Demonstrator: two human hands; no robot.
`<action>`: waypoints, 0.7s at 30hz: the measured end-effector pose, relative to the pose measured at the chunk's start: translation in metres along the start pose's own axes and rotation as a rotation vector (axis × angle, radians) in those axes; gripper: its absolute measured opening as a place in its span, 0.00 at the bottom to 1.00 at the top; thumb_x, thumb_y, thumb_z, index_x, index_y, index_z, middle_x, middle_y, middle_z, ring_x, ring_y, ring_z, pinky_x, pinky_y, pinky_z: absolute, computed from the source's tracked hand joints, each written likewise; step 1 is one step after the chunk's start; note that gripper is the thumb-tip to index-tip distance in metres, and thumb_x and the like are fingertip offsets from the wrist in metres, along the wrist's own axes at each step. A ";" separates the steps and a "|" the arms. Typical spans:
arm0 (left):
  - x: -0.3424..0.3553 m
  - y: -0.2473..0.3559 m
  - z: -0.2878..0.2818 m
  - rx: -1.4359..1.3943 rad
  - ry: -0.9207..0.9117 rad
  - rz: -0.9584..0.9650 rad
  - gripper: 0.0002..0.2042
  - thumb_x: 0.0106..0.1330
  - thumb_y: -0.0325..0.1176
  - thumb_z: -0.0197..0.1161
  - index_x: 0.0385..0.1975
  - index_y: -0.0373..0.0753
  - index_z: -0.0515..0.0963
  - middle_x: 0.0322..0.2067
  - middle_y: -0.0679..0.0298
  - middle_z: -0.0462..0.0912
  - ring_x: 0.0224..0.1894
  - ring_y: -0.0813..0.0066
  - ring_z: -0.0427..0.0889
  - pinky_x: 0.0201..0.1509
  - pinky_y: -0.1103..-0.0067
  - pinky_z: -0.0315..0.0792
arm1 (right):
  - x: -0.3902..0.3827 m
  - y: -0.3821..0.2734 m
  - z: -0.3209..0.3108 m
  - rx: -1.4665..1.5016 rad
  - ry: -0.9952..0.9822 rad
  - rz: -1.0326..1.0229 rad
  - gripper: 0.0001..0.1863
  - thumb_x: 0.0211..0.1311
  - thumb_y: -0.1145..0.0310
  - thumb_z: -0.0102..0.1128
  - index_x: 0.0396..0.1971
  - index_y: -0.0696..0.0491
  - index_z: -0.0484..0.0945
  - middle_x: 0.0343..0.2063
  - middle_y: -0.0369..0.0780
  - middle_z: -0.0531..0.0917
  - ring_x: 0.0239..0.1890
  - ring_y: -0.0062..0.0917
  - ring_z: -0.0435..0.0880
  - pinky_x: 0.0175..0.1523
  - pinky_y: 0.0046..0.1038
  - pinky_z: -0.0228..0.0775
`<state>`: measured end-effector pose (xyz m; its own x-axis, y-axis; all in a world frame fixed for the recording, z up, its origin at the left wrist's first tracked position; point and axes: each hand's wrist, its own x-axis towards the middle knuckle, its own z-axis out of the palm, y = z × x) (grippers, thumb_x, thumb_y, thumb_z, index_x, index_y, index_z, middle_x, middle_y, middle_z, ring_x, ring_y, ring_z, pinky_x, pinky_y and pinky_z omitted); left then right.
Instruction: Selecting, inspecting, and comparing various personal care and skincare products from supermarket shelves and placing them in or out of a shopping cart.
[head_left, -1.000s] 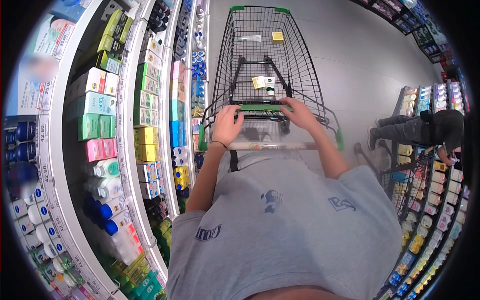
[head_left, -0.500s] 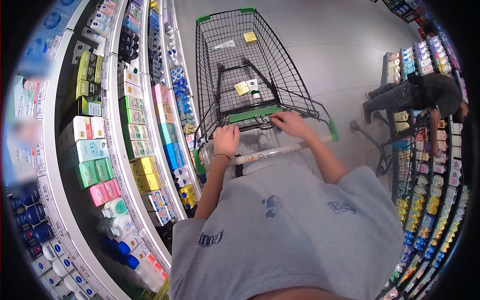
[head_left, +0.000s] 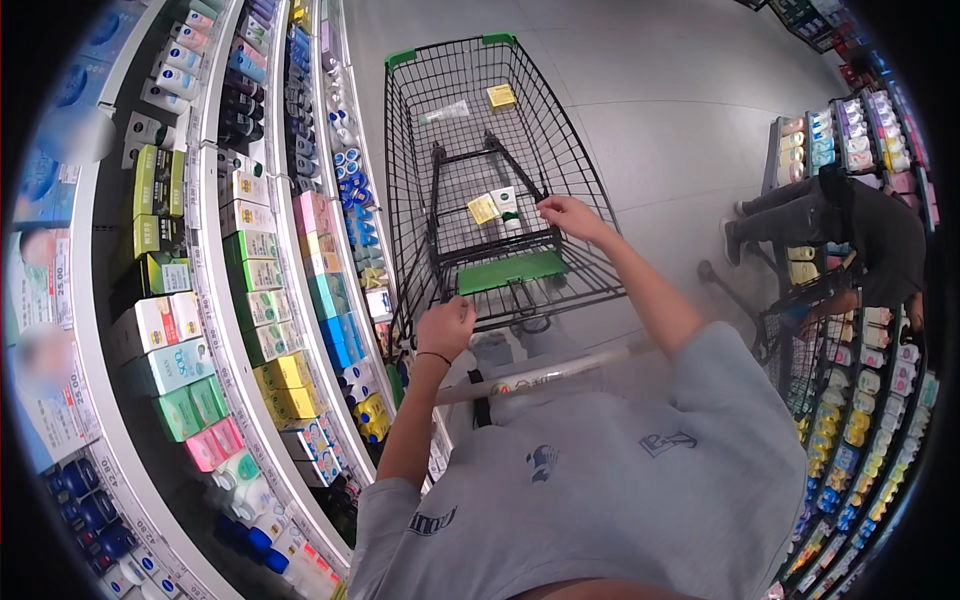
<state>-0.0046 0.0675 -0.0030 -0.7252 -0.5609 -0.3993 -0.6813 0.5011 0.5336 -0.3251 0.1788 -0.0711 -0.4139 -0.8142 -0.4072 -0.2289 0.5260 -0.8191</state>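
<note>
A black wire shopping cart [head_left: 590,165] with green corner pieces stands in front of me. My right hand [head_left: 573,217] is over its right side, next to the black folding frame inside, with its fingers bent together. My left hand [head_left: 446,328] is curled closed at the cart's near left corner. What either hand holds, if anything, is hidden. Between them lies a green flap [head_left: 512,272]; nearer me is the pale handlebar [head_left: 545,376]. The basket holds a yellow box [head_left: 501,96], a pale tube-like pack [head_left: 447,111], a yellow packet [head_left: 483,209] and a white-and-green item [head_left: 506,205].
Shelves with boxes [head_left: 265,280] and bottles line my left side closely. At the right, a person in dark clothes [head_left: 850,215] bends over another cart [head_left: 790,335] beside shelves of bottles [head_left: 850,420]. Grey floor [head_left: 650,90] lies beyond my cart.
My right hand has moved forward from the flap to the cart's right side. My left hand has come back toward me. The handlebar shows lower, and the person at right bends further down.
</note>
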 end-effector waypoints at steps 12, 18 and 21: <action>0.220 -0.102 -0.041 0.011 0.330 -0.371 0.28 0.65 0.41 0.58 0.60 0.35 0.58 0.37 0.42 0.82 0.41 0.39 0.80 0.45 0.56 0.73 | 0.226 0.062 0.003 -0.176 -0.008 0.092 0.30 0.55 0.57 0.61 0.55 0.57 0.72 0.46 0.51 0.82 0.50 0.41 0.81 0.56 0.36 0.71; 0.221 -0.104 -0.029 -0.008 0.372 -0.266 0.16 0.69 0.33 0.51 0.53 0.34 0.59 0.20 0.45 0.79 0.24 0.40 0.78 0.27 0.55 0.68 | 0.366 0.082 -0.026 -0.567 0.165 0.012 0.38 0.51 0.55 0.65 0.62 0.50 0.65 0.53 0.54 0.74 0.55 0.49 0.73 0.62 0.39 0.67; 0.218 -0.093 -0.027 0.024 0.364 -0.279 0.15 0.70 0.30 0.50 0.52 0.34 0.60 0.22 0.45 0.79 0.25 0.40 0.78 0.28 0.55 0.69 | 0.416 0.085 -0.025 -0.707 0.250 0.032 0.42 0.50 0.50 0.68 0.65 0.43 0.61 0.60 0.52 0.66 0.62 0.48 0.66 0.64 0.42 0.63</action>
<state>-0.0969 -0.1195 -0.1197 -0.4348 -0.8695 -0.2344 -0.8507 0.3112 0.4236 -0.5389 -0.1094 -0.3002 -0.5985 -0.7600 -0.2536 -0.6897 0.6498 -0.3195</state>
